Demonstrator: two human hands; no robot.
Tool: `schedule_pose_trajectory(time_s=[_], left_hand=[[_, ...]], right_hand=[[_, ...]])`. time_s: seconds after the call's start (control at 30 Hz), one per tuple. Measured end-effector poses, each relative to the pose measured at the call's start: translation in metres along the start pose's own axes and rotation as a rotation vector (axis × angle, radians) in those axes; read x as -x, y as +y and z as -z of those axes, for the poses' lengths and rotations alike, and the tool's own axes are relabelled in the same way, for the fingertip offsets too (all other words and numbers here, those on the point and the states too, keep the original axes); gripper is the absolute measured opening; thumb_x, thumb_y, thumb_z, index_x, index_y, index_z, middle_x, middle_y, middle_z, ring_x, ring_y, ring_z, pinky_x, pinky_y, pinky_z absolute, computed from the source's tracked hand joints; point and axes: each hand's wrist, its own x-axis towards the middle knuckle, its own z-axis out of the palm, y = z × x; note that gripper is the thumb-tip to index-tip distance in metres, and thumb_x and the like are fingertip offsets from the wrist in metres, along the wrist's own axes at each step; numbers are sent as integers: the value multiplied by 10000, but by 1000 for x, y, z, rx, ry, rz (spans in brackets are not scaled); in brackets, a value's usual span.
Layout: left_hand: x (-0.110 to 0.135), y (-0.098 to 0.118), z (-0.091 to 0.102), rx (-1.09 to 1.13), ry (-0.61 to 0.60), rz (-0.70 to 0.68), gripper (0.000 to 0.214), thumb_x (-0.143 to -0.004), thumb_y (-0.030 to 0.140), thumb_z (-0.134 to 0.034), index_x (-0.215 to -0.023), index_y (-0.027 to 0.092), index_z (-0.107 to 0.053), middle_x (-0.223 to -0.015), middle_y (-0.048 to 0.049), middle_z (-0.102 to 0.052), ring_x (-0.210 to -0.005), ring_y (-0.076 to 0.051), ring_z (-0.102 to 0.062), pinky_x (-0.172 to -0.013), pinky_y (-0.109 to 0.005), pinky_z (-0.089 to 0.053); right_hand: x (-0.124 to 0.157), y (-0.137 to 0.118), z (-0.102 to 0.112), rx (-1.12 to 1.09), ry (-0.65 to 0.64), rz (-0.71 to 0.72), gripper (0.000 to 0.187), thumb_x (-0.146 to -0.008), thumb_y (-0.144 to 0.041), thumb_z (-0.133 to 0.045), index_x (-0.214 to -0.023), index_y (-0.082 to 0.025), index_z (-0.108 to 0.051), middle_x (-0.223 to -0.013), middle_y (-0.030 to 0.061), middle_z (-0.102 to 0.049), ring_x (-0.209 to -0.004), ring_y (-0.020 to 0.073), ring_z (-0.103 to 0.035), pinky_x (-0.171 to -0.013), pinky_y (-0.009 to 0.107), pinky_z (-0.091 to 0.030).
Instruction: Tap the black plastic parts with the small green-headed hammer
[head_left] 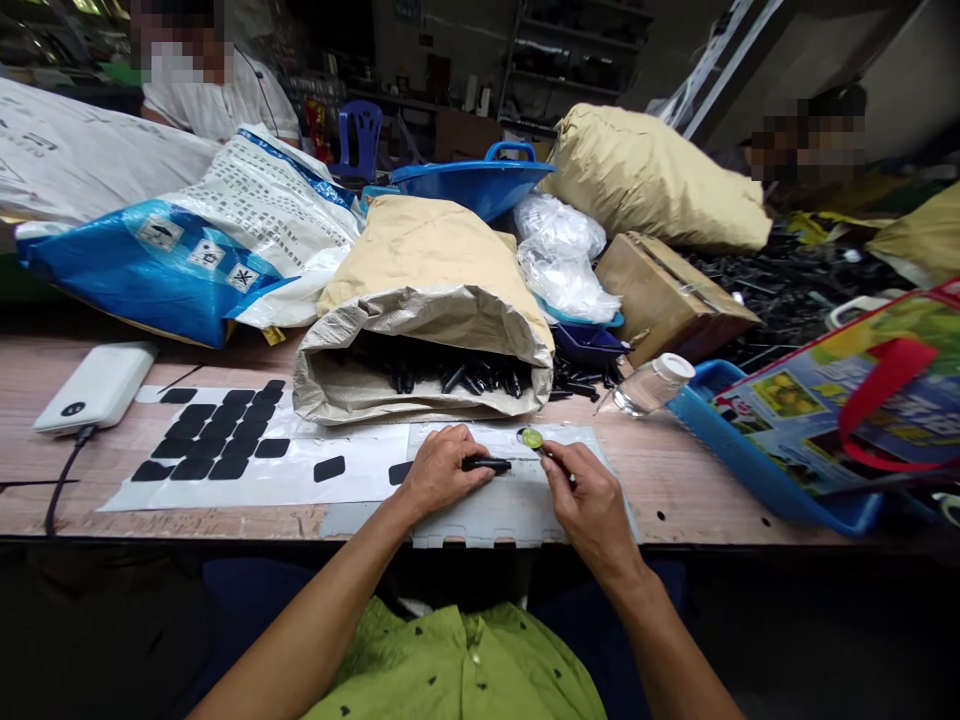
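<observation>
My left hand [444, 468] is closed round a short black cylindrical piece [486, 464], which points to the right. Between the fingers of my right hand [592, 500] is a slim tool with a round yellow-green end [532, 439]; its exact kind is unclear. That end is a short way right of the black piece, apart from it. Under both hands lies a grey sheet [465, 520] at the table's front edge. Just beyond them, an open paper sack [427, 250] on its side shows many similar black pieces [472, 378] in its mouth.
To the left, a white sheet [292, 490] bears rows of black rounded patches [214, 440], beside a white power bank [97, 385] with a cable. A clear bottle [651, 388], a blue tray [720, 440] and a cardboard box [667, 290] stand right. Two people are beyond the table.
</observation>
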Motion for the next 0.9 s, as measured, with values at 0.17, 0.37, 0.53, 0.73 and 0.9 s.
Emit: schedule_pose_trajectory(time_s=[0.17,0.37,0.53,0.73,0.9], left_hand=[[0,4,1,0,5,34,171,-815,295,-758,-979,256,-787,-907,-19,-655,-925,-216,-602,-852,-346,-431],[0,5,3,-2,2,41,173,-811,290,-755,-977,253,-783,-895,-14,-645,-931,-218,-598,-849,-349,-429],[3,11,5,0,8,27,157,-815,293,-762,-961,238,-777,-890,-23,-652,-922,-223,-590,-846,-351,-429],[61,60,1,282,-241,-104,182,-859,307,-707,-1025,254,-759,-928,-12,-698,-823,-163,-637,-716,-267,-445],[102,64,-35,191,-521,141,201,-835,368,-687,-996,275,-764,-929,-16,-752,-840,-213,-694,-692,-290,-464]], right_hand=[[-3,43,0,208,22,-51,256,-1003,-300,-514,-1167,-228,-697,-1028,56,-691,-969,209,-651,-866,335,-492],[3,63,-19,357,71,5,266,-999,-292,-512,-1174,-232,-703,-978,58,-676,-933,216,-601,-850,338,-460],[4,61,-21,415,106,32,259,-998,-290,-518,-1167,-225,-705,-955,62,-670,-907,225,-551,-859,348,-438],[3,59,-20,426,90,17,259,-1003,-287,-511,-1180,-225,-690,-971,60,-665,-909,227,-551,-856,345,-423],[4,57,-21,445,103,17,247,-999,-283,-517,-1168,-227,-687,-963,60,-658,-904,230,-547,-856,342,-414]])
